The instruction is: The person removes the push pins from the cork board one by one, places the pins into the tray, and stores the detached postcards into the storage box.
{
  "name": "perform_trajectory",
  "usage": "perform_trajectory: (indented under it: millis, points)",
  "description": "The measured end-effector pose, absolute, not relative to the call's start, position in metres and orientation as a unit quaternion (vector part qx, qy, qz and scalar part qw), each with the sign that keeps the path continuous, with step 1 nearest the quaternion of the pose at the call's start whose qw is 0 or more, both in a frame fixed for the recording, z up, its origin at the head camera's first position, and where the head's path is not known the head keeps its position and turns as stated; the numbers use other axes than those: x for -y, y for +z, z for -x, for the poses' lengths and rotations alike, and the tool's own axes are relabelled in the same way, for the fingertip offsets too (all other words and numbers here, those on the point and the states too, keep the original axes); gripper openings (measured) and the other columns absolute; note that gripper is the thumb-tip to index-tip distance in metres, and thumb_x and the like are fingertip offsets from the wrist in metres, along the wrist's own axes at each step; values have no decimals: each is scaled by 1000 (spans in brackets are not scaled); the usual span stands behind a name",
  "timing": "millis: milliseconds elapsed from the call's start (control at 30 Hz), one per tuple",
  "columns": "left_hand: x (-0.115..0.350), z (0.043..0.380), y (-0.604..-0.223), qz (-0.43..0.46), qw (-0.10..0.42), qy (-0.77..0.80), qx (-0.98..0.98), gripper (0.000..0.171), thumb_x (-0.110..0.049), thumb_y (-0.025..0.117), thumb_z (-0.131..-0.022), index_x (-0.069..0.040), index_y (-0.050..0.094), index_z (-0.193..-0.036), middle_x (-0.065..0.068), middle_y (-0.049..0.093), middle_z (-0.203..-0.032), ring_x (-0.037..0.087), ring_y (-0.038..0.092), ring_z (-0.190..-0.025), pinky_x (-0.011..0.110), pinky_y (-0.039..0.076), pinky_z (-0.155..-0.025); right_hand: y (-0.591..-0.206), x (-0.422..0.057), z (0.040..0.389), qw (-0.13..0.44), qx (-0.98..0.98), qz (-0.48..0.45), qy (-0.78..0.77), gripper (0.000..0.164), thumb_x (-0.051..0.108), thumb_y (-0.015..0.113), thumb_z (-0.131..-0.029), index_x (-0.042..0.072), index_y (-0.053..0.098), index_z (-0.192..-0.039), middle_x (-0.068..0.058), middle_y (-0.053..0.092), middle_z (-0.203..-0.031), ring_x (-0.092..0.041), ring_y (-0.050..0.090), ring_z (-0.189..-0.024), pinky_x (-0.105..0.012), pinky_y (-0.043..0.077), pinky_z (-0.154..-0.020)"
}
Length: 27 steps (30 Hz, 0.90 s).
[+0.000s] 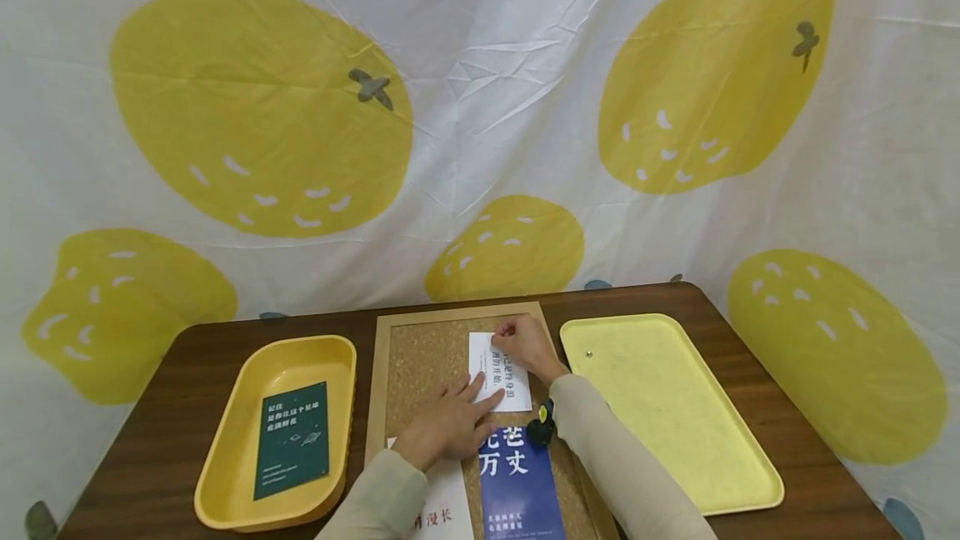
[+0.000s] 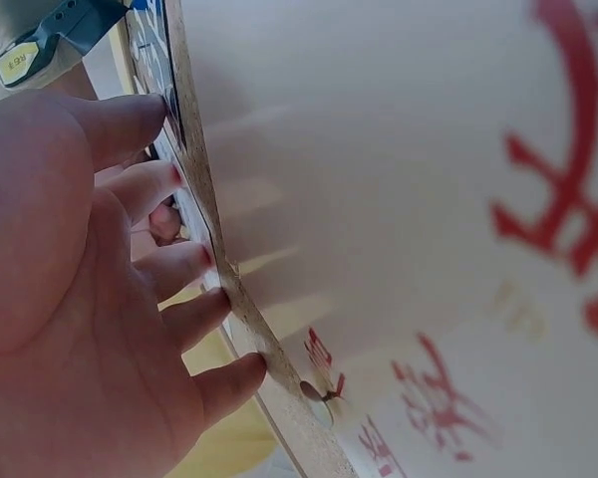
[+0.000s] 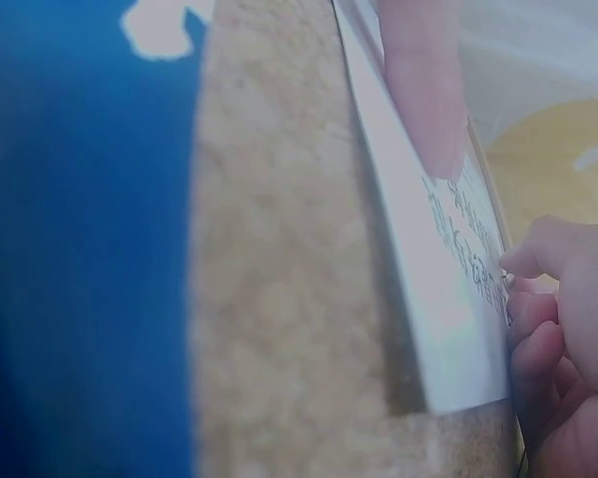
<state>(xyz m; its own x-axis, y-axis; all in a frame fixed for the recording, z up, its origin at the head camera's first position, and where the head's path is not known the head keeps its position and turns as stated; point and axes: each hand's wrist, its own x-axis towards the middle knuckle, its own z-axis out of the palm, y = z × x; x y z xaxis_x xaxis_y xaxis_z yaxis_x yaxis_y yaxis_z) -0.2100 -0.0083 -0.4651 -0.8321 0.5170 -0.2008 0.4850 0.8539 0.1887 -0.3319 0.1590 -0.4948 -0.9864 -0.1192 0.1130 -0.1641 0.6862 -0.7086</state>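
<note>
A white card (image 1: pixel 480 365) with dark lettering lies against the cork board (image 1: pixel 427 357). My left hand (image 1: pixel 450 423) has its fingers spread, with the fingertips on the lower part of this card. At the card's top edge my right hand (image 1: pixel 525 344) pinches a small thumbtack (image 3: pixel 506 278) between thumb and forefinger, mostly covered by the fingers. Below sit a blue card (image 1: pixel 517 490) with white lettering and a white card with red lettering (image 1: pixel 442 507), partly under my left arm. A round-headed thumbtack (image 2: pixel 317 400) shows at the red-lettered card's edge.
To the left stands a deep yellow tray (image 1: pixel 217 457) holding a dark green card (image 1: pixel 292 440). At the right is a shallow pale yellow tray (image 1: pixel 675 423) with a single thumbtack (image 1: pixel 588 354) in it. A lemon-print curtain (image 1: pixel 495 132) hangs behind the wooden table (image 1: pixel 150 415).
</note>
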Motion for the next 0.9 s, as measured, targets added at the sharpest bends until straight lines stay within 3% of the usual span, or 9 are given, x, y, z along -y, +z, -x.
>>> perform_trajectory:
  millis: [900]
  points:
    - [8,207,-458,-260,130,68,-955,50,-43,41,-97,-32,32,-145,6,21,-155,28,18,-142,49,16,-113,-493,-157,331,20,922,-68,380,11,16,69,-81,11,64,-73,1,59,-66,-12,52,-59,-22,42,-53]
